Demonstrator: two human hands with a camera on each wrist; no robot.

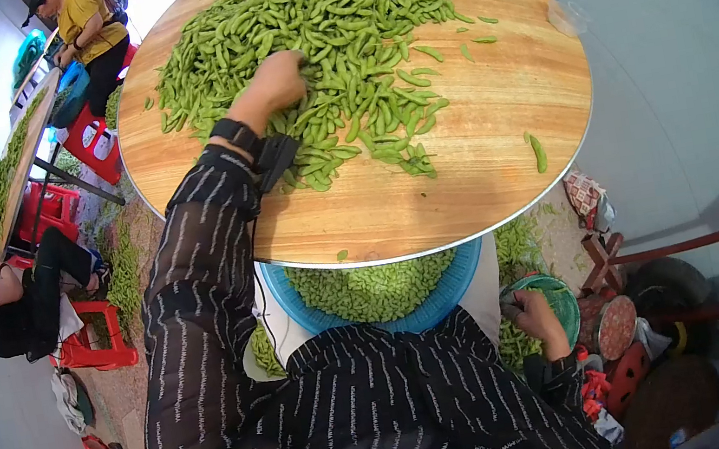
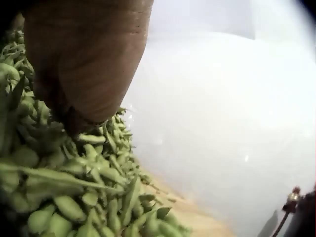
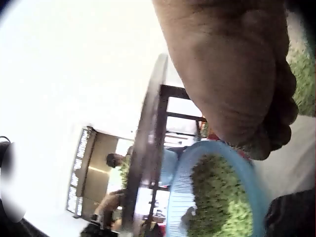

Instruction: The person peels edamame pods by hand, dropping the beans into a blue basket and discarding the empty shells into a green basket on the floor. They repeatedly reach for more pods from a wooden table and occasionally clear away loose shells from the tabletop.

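A large heap of green edamame pods (image 1: 306,7) covers much of a round wooden table (image 1: 496,137). My left hand (image 1: 276,82) reaches into the near side of the heap, its back toward the head camera. In the left wrist view its fingers point down among the pods (image 2: 69,207), and the fingertips are hidden there. My right hand (image 1: 537,320) is low beside my lap, at a green basin (image 1: 562,301). Its fingers (image 3: 276,128) are bent in the right wrist view; I cannot tell whether they hold anything. A blue basket (image 1: 282,298) of shelled beans (image 1: 375,290) sits between my legs, under the table's edge.
Loose pods lie on the floor (image 1: 519,251) at right. Nearby are a patterned round stool (image 1: 618,324) and a reddish bar (image 1: 700,239). At left, people sit around another table (image 1: 16,166) with pods, near red plastic stools (image 1: 101,345).
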